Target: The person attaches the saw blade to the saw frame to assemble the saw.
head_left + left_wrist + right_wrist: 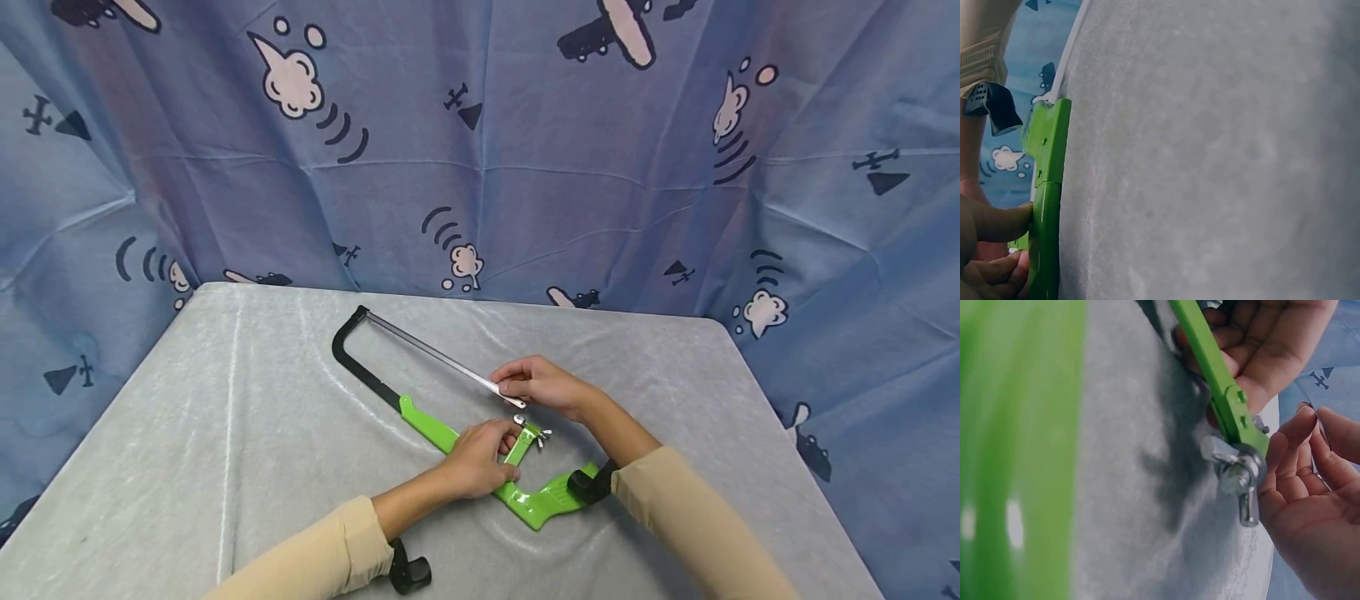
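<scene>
Pinching the blade (427,347), your right grip (546,388) is holding its loose end (519,403) just off the post (521,448). Your left grip (478,458) is clasping the saw frame (430,429), whose tip (362,312), toward the surface's (240,367) far edge, is seemingly securing the blade; the post end is sitting unjoined.

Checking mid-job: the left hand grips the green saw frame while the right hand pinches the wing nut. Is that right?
Not quite: the right hand pinches the near end of the silver blade, not the wing nut, as the head view shows. The left hand does grip the green saw frame.
</scene>
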A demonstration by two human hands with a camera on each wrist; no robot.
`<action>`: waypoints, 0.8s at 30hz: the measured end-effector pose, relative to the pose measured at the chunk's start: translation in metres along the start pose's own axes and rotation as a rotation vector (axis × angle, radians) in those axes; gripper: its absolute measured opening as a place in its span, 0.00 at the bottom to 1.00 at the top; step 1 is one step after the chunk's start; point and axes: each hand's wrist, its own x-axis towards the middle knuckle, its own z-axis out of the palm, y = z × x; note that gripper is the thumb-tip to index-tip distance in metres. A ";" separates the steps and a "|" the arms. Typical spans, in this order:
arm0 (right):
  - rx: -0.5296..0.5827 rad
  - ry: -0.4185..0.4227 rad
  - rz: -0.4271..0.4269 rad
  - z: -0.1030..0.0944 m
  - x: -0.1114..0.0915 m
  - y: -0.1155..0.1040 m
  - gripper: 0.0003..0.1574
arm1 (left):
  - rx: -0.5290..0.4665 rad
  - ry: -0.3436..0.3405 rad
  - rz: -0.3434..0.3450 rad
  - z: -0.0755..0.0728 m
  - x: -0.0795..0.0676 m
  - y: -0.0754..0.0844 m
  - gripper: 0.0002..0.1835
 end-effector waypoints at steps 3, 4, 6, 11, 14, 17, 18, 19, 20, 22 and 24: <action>-0.003 0.004 0.001 0.000 0.000 0.000 0.20 | -0.002 -0.002 0.002 0.000 0.000 0.000 0.22; -0.005 0.005 0.000 0.000 0.000 0.000 0.20 | -0.001 -0.003 0.002 0.000 0.000 0.001 0.22; -0.007 0.007 0.002 0.000 0.001 0.001 0.19 | 0.001 -0.005 0.000 0.000 0.000 0.001 0.22; -0.018 0.004 0.007 0.000 0.002 0.003 0.19 | 0.003 -0.011 -0.006 -0.001 0.000 0.001 0.23; -0.023 0.002 0.009 0.000 0.002 0.005 0.19 | 0.001 -0.013 -0.008 0.000 0.000 0.001 0.23; -0.027 0.002 0.011 0.000 0.003 0.007 0.19 | 0.001 -0.013 -0.008 -0.001 0.000 0.001 0.23; -0.031 0.003 0.011 0.000 0.003 0.007 0.19 | 0.000 -0.014 -0.009 -0.001 0.000 0.001 0.23; -0.039 0.001 0.008 0.000 0.003 0.007 0.19 | 0.000 -0.014 -0.008 -0.001 0.000 0.001 0.23; -0.047 0.002 0.007 0.001 0.003 0.007 0.19 | 0.000 -0.014 -0.009 -0.001 0.000 0.001 0.23; -0.066 0.003 0.001 0.001 0.003 0.007 0.19 | 0.000 -0.014 -0.009 -0.001 0.000 0.001 0.23; -0.087 0.004 -0.007 0.001 0.003 0.007 0.19 | 0.000 -0.014 -0.008 -0.001 0.000 0.001 0.23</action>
